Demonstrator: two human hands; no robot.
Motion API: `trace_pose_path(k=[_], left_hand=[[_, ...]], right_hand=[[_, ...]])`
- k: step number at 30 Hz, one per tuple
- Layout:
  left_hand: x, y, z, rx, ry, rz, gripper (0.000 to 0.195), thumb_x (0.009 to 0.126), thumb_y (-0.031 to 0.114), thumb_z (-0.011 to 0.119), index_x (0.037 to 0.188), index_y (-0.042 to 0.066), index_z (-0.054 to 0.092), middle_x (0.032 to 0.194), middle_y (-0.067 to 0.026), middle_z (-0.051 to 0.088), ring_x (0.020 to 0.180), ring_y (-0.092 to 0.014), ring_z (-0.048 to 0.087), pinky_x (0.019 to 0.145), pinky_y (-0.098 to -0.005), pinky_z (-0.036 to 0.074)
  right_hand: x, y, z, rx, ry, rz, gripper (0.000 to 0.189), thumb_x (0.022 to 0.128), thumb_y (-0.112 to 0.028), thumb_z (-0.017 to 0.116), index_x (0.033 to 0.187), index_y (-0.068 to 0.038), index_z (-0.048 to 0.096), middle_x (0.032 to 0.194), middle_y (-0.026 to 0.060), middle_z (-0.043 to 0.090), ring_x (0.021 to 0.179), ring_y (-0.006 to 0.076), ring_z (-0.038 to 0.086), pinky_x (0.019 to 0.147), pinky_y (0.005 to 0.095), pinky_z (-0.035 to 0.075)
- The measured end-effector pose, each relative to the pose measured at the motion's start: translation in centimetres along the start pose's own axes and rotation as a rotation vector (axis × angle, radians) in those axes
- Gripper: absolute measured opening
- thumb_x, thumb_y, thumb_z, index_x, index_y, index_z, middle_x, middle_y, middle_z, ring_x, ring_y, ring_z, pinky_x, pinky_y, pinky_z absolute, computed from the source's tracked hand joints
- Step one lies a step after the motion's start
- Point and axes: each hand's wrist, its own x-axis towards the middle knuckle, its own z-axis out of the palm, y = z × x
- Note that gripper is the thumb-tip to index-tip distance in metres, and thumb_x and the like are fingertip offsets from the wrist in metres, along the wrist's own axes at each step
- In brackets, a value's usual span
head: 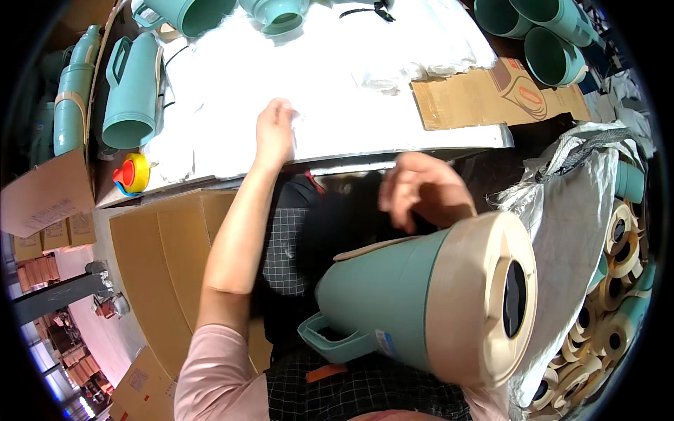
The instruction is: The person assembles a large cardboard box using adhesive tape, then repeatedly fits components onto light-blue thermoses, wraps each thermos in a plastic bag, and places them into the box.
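Note:
A teal vacuum flask shell [384,294] with a beige base and a side handle lies tilted across my lap, its base toward the right. My right hand [429,189] is just beyond the flask, slightly blurred, its fingers loosely curled with nothing seen in them. The flask hides my right forearm, so what supports it cannot be told. Over the white-covered table [237,121], near its front edge, my left hand [276,131] has its fingers drawn together. Glare leaves it unclear whether they pinch some of the white sheeting.
Teal flask shells [131,94] and a red-and-yellow tape roll [131,173] are on the table's left. A cardboard piece [474,100] lies at right. An open carton [163,263] stands left of me; a white woven sack [558,210] with flask parts [584,342] is right.

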Motion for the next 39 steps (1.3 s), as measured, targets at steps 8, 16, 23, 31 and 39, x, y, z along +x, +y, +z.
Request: trace_pose_path(k=[8, 16, 23, 31, 39], left_hand=[[-11.7, 12.6, 5.0, -0.481, -0.306, -0.042, 0.030, 0.102, 0.025, 0.053, 0.084, 0.002, 0.062, 0.087, -0.0054, 0.066, 0.083, -0.015, 0.061, 0.076, -0.0309, 0.050], [-15.1, 13.9, 0.3, -1.073, -0.645, -0.069, 0.026, 0.081, 0.011, 0.077, 0.091, 0.000, 0.056, 0.084, -0.0031, 0.056, 0.076, -0.014, 0.052, 0.078, -0.0331, 0.050], [-9.9, 18.2, 2.6, -0.381, -0.417, 0.031, 0.022, 0.088, 0.009, 0.063, 0.106, 0.003, 0.052, 0.086, -0.0009, 0.059, 0.075, -0.007, 0.057, 0.060, -0.0197, 0.046], [-22.2, 16.3, -5.0, 0.207, -0.535, 0.837, 0.081, 0.081, 0.048, 0.076, 0.134, -0.004, 0.044, 0.093, -0.0163, 0.057, 0.075, -0.031, 0.059, 0.059, -0.0396, 0.050], [-32.3, 4.6, -13.4, 0.733, 0.112, 0.551, 0.063, 0.067, 0.016, 0.078, 0.124, 0.000, 0.056, 0.101, -0.0193, 0.057, 0.084, -0.037, 0.059, 0.070, -0.0432, 0.050]], right_hand=[[0.2, 2.3, 1.0, -0.443, 0.771, -0.079, 0.012, 0.094, -0.012, 0.063, 0.103, -0.005, 0.064, 0.086, 0.0023, 0.066, 0.074, 0.0093, 0.060, 0.068, 0.0264, 0.049], [-2.3, -2.8, 1.1, -0.272, 1.184, -0.519, 0.014, 0.096, -0.016, 0.057, 0.101, -0.005, 0.066, 0.088, 0.0060, 0.067, 0.075, 0.0161, 0.063, 0.068, 0.0305, 0.052], [-7.7, -2.8, 5.4, -0.172, 1.221, -0.885, 0.028, 0.100, -0.027, 0.053, 0.112, -0.003, 0.062, 0.098, 0.0109, 0.067, 0.088, 0.0236, 0.065, 0.079, 0.0364, 0.053], [-11.5, 10.3, 7.0, -0.562, 1.161, -0.555, 0.037, 0.100, -0.031, 0.052, 0.121, -0.001, 0.057, 0.106, 0.0140, 0.066, 0.101, 0.0284, 0.062, 0.090, 0.0402, 0.049], [-13.2, 23.6, 8.7, -0.835, 0.510, 0.084, 0.046, 0.101, -0.036, 0.051, 0.130, 0.000, 0.053, 0.114, 0.0170, 0.064, 0.114, 0.0333, 0.059, 0.101, 0.0439, 0.044]])
